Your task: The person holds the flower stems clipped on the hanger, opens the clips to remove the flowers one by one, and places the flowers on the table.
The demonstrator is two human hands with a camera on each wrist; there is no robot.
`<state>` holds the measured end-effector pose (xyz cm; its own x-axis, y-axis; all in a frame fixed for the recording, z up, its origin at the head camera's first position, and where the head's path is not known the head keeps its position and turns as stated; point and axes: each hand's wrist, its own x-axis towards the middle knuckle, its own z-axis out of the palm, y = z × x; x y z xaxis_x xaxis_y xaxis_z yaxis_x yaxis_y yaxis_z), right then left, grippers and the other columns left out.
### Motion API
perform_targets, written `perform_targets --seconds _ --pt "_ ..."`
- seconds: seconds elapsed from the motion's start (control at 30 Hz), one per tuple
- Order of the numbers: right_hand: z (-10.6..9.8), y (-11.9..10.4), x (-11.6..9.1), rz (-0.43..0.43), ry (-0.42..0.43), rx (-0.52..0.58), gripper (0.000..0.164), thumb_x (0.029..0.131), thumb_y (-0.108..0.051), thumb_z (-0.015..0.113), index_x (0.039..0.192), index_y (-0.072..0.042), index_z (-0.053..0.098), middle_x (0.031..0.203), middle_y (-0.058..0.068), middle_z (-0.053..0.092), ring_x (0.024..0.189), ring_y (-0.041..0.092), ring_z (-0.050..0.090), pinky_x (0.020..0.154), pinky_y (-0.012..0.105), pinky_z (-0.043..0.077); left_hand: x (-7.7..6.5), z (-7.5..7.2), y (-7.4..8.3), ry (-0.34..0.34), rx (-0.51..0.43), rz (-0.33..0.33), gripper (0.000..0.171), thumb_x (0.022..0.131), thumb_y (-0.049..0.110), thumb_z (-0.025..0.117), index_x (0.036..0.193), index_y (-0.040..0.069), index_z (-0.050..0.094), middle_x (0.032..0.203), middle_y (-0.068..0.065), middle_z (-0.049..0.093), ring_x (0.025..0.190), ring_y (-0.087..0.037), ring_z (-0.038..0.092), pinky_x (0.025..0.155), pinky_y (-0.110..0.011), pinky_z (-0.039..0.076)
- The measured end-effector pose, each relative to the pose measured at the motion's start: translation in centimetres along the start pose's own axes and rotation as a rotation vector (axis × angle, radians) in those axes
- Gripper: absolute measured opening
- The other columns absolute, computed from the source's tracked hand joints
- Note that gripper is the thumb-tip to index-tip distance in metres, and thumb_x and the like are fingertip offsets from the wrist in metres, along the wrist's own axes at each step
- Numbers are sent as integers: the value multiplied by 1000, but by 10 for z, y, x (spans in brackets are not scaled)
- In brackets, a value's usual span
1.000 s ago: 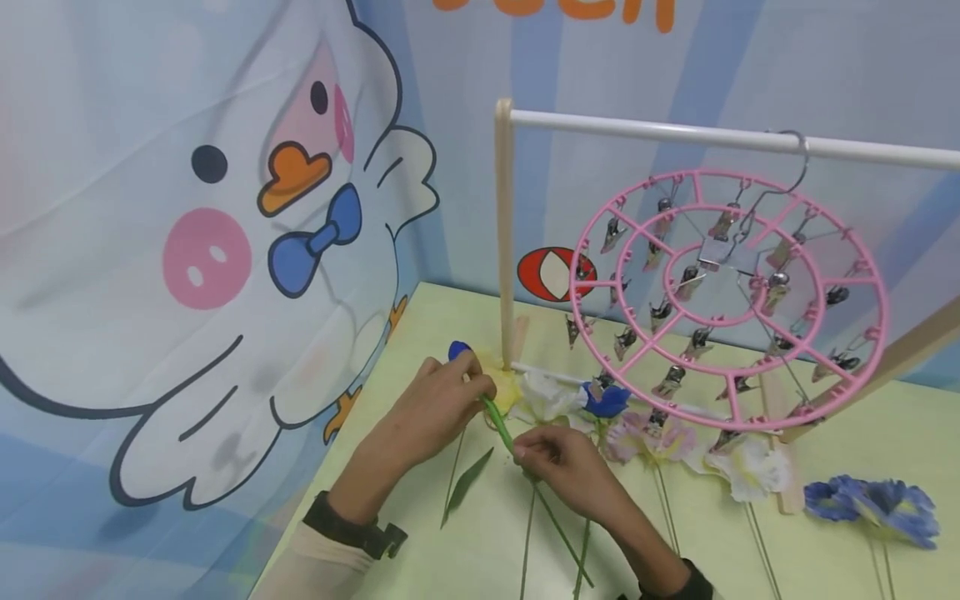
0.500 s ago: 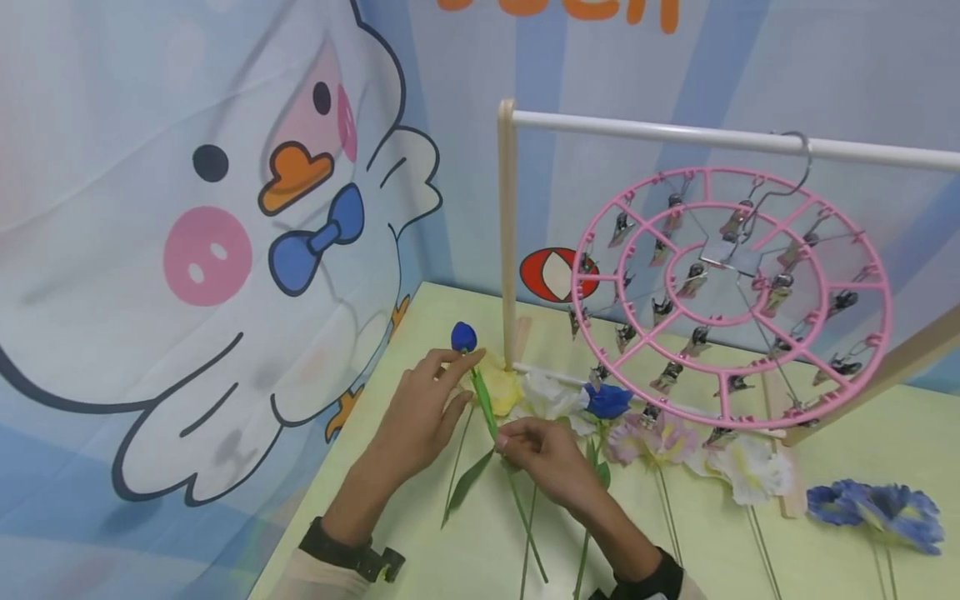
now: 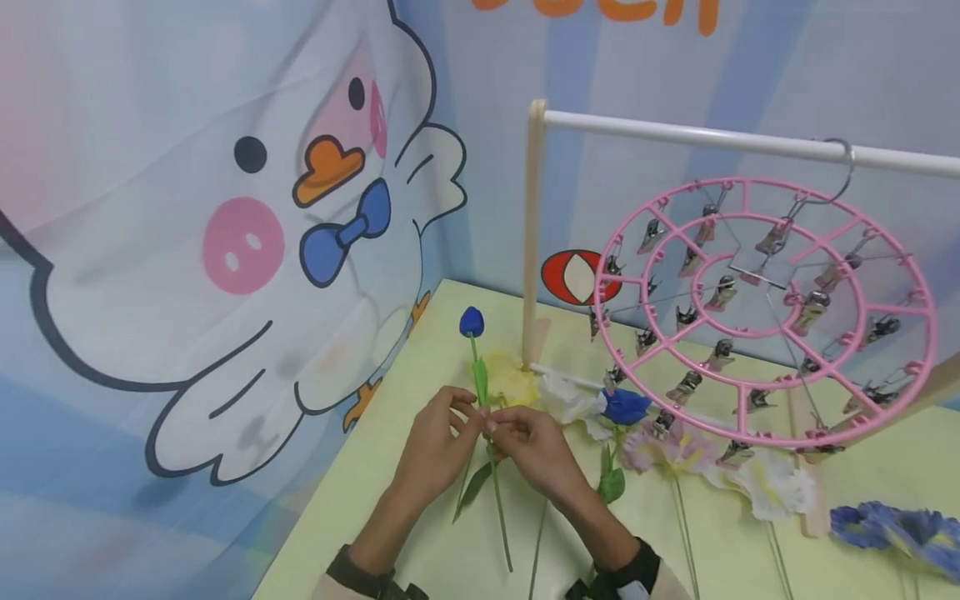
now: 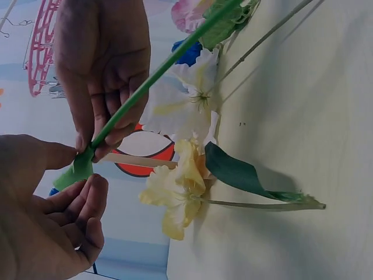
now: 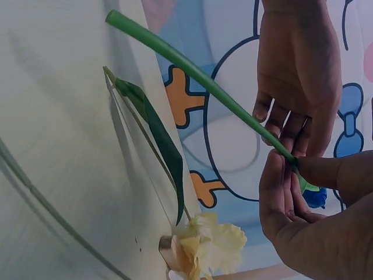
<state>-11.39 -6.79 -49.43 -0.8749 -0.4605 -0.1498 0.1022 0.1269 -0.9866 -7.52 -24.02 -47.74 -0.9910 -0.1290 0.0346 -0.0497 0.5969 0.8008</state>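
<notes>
An artificial blue tulip (image 3: 471, 322) is held upright above the table, its bud pointing away from me. My left hand (image 3: 435, 442) pinches the stem where the light green leaf (image 3: 481, 379) wraps it. Right against those fingertips, my right hand (image 3: 536, 446) pinches the stem with thumb and fingers. The bare green stem (image 5: 204, 81) runs down past both hands to its cut end. Fingers cover the base of the leaf. Beneath, a yellow flower (image 4: 180, 192) lies on the table, with a dark green leaf (image 4: 236, 169) alongside its stem.
A pink round clip hanger (image 3: 765, 437) hangs by its hook from a white rail (image 3: 675, 131) at the back right. Below it lie a white flower (image 3: 570, 400), another blue flower (image 3: 626, 406), a pink flower (image 3: 671, 446) and a blue-purple flower (image 3: 900, 529).
My left hand has slid down from the bud to beside my right hand, uncovering the blue bud. The tulip now stands straighter, its stem end swung left. The view has shifted slightly left.
</notes>
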Motion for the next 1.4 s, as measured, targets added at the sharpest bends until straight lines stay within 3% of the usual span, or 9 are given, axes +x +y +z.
perform_targets --seconds 0.27,0.53,0.8,0.93,1.13,1.3,1.4 --pt "16 4 12 -5 60 10 28 101 -13 70 121 7 71 104 21 76 89 33 77 78 41 64 2 1 -6 61 -36 -41 23 102 21 69 120 8 69 103 -4 74 87 -12 68 70 -27 55" --pt "32 9 26 -19 50 34 28 100 -12 72 120 7 70 105 20 75 89 28 78 78 39 65 7 -8 -20 129 -65 -67 19 100 16 71 116 5 74 98 -6 77 89 -17 70 72 -27 55" --pt "42 8 42 -24 43 86 28 101 -11 72 120 9 69 105 22 76 85 27 79 80 43 65 22 -16 -33 119 -82 -94 21 102 16 68 118 3 74 101 -9 77 88 -18 69 73 -31 55" --pt "44 13 52 -21 60 84 25 100 -8 71 118 10 70 101 23 76 79 24 78 80 49 65 30 -16 -41 102 -85 -122 23 103 17 67 119 3 74 101 -10 76 88 -19 69 73 -33 55" --pt "48 23 63 3 70 79 21 100 -1 68 116 12 71 100 25 77 73 20 78 78 48 65 38 -13 -56 82 -85 -162 24 104 17 67 122 3 74 107 -13 77 91 -22 72 78 -36 57" --pt "49 26 65 31 37 42 25 104 -2 62 123 12 71 105 25 79 78 23 80 80 47 65 44 -10 -69 55 -72 -195 26 104 17 66 123 1 73 109 -15 76 96 -27 72 82 -40 58" --pt "54 23 57 36 -6 34 28 107 -3 57 127 14 69 110 27 78 82 27 80 79 42 65 37 -15 -71 35 -47 -232 26 104 17 65 124 1 73 109 -16 76 97 -28 72 83 -41 57"
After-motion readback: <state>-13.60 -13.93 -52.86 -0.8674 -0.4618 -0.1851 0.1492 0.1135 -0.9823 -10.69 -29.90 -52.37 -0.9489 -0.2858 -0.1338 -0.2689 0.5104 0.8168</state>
